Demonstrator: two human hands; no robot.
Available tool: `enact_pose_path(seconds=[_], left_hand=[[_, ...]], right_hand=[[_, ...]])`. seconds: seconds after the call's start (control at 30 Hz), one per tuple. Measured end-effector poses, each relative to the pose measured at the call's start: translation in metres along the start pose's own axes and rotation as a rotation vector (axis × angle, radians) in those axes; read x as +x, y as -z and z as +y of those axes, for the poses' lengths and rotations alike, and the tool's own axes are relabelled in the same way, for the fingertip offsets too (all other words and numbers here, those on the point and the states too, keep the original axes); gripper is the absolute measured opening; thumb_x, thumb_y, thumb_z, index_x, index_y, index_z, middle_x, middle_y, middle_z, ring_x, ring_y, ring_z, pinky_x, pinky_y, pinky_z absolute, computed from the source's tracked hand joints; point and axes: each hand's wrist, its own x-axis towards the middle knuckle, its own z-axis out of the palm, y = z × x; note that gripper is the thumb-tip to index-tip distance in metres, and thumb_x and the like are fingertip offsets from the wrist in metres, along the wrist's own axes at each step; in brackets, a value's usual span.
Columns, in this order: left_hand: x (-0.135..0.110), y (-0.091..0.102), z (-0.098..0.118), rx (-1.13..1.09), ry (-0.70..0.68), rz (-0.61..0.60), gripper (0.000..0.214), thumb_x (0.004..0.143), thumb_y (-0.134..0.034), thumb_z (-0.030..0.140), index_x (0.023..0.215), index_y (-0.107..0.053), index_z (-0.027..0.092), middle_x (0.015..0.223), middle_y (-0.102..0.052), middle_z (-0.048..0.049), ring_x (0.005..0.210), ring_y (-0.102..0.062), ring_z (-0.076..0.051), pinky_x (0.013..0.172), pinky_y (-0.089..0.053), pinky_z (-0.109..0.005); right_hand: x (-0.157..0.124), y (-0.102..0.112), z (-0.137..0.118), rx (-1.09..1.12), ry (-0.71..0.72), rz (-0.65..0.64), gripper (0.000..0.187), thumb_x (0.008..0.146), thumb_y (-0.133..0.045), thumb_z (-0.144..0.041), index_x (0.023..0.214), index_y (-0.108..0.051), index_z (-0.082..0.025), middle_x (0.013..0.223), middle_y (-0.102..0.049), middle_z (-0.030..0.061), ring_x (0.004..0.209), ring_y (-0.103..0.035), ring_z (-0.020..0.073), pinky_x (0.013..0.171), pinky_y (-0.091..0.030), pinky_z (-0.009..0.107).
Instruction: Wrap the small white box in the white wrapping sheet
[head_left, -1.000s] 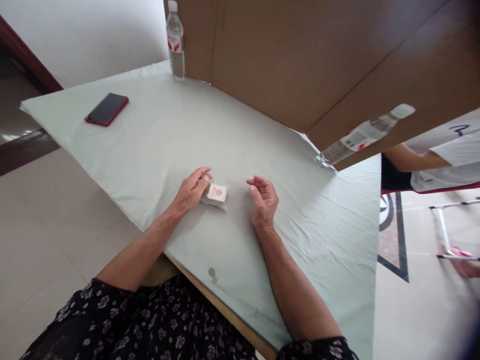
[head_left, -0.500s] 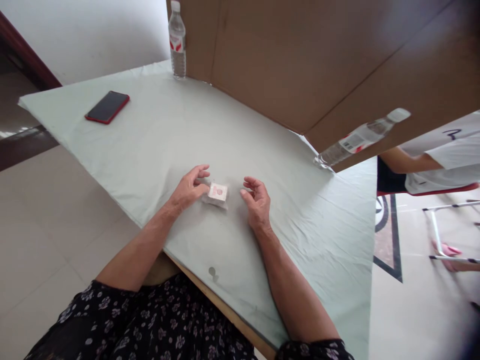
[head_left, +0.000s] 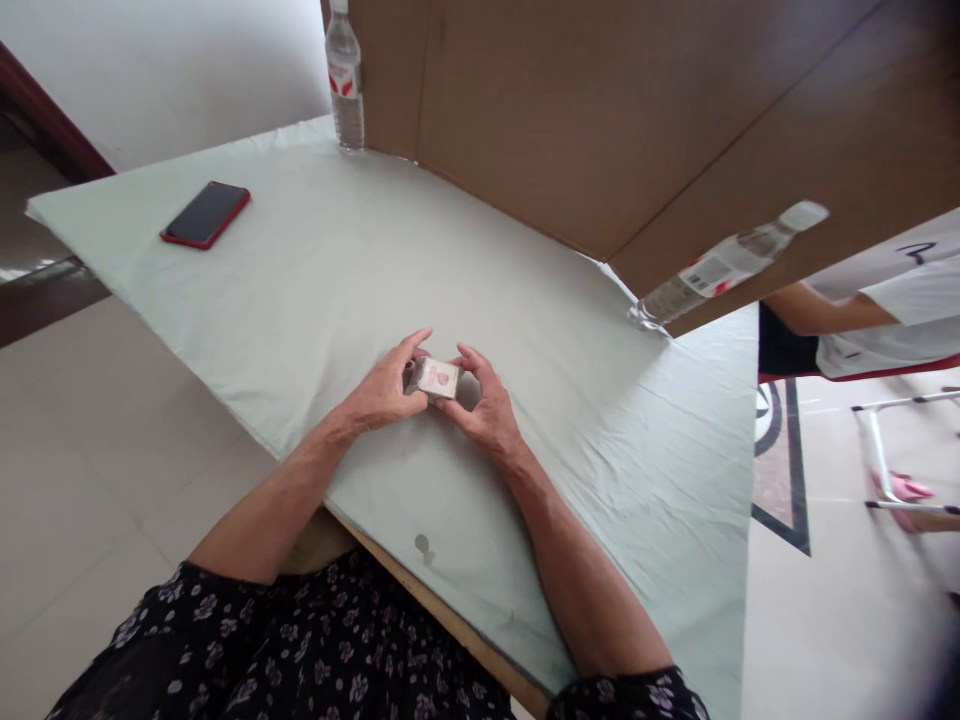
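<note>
A small pale pack with a red mark on top [head_left: 436, 378] lies on the light green tablecloth [head_left: 315, 270], near the table's front edge. My left hand [head_left: 381, 392] curls round the pack's left end, fingers closed on it. From the right, my right hand [head_left: 484, 408] grips the pack's other end with thumb and fingertips. Both forearms rest on the cloth.
A red-cased phone [head_left: 205, 214] lies at the far left. A water bottle [head_left: 344, 80] stands beside a big cardboard sheet [head_left: 600, 110]; a second bottle [head_left: 720, 268] props its right end. Another person's arm and white shirt [head_left: 862, 315] show at the right.
My right hand has moved left from open air beside the pack and closed on its right end. My left hand stayed on the pack's left end.
</note>
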Motion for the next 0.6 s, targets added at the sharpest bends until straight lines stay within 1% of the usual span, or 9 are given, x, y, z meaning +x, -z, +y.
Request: enact_pose_path(seconds=[0.1,0.17,0.23,0.3,0.37,0.5,0.6], left_hand=[[0.001,-0.003,-0.004,0.075,-0.025,0.005,0.09,0.069,-0.061,0.021,0.155,-0.035,0.016,0.136,-0.059,-0.0147,0.124,-0.055,-0.03,0.108,-0.046,-0.046],[0.0,-0.002,-0.005,0.102,-0.007,-0.004,0.091,0.069,-0.061,0.021,0.156,-0.035,0.016,0.143,-0.055,-0.0162,0.133,-0.051,-0.032,0.111,-0.043,-0.049],[-0.001,0.001,-0.005,0.097,0.022,0.009,0.092,0.07,-0.061,0.023,0.157,-0.033,0.017,0.147,-0.052,-0.0171,0.139,-0.046,-0.034,0.115,-0.04,-0.051],[-0.002,0.004,-0.004,0.097,0.052,0.032,0.091,0.072,-0.061,0.025,0.158,-0.032,0.017,0.148,-0.051,-0.0177,0.142,-0.044,-0.035,0.118,-0.037,-0.055],[-0.003,0.005,-0.002,0.109,0.072,0.037,0.089,0.074,-0.062,0.028,0.157,-0.031,0.016,0.146,-0.053,-0.0181,0.142,-0.044,-0.035,0.119,-0.035,-0.056],[-0.002,0.002,-0.001,0.107,0.063,0.024,0.086,0.079,-0.062,0.035,0.157,-0.033,0.014,0.14,-0.058,-0.0164,0.137,-0.049,-0.034,0.117,-0.037,-0.053],[0.0,-0.001,-0.003,0.112,0.055,0.049,0.082,0.082,-0.062,0.04,0.155,-0.037,0.014,0.134,-0.061,-0.0155,0.131,-0.053,-0.033,0.113,-0.039,-0.051]], right_hand=[[-0.001,0.002,0.002,-0.036,-0.002,-0.013,0.074,0.082,-0.074,-0.045,0.148,-0.044,-0.028,0.132,-0.067,0.0108,0.124,-0.062,0.0312,0.111,-0.041,0.054],[-0.002,0.004,0.003,-0.018,-0.038,-0.027,0.077,0.081,-0.074,-0.052,0.148,-0.044,-0.028,0.14,-0.064,0.0124,0.129,-0.059,0.0327,0.112,-0.041,0.055],[-0.004,0.007,0.003,0.015,-0.071,-0.006,0.075,0.083,-0.071,-0.057,0.148,-0.045,-0.029,0.148,-0.058,0.013,0.136,-0.054,0.0329,0.115,-0.039,0.056],[-0.005,0.01,0.001,0.033,-0.081,0.032,0.068,0.086,-0.068,-0.058,0.144,-0.049,-0.029,0.149,-0.056,0.0125,0.139,-0.051,0.0319,0.116,-0.038,0.056],[-0.005,0.012,-0.001,0.024,-0.061,0.061,0.057,0.088,-0.066,-0.056,0.137,-0.056,-0.028,0.145,-0.06,0.0117,0.138,-0.053,0.0306,0.116,-0.039,0.055],[0.002,0.011,-0.005,-0.022,0.002,0.096,0.033,0.092,-0.064,-0.047,0.118,-0.068,-0.028,0.135,-0.067,0.0093,0.131,-0.058,0.0273,0.115,-0.041,0.051],[0.013,0.01,-0.007,-0.072,0.025,0.094,0.024,0.091,-0.065,-0.043,0.107,-0.072,-0.027,0.13,-0.07,0.0087,0.126,-0.062,0.0276,0.111,-0.044,0.051]])
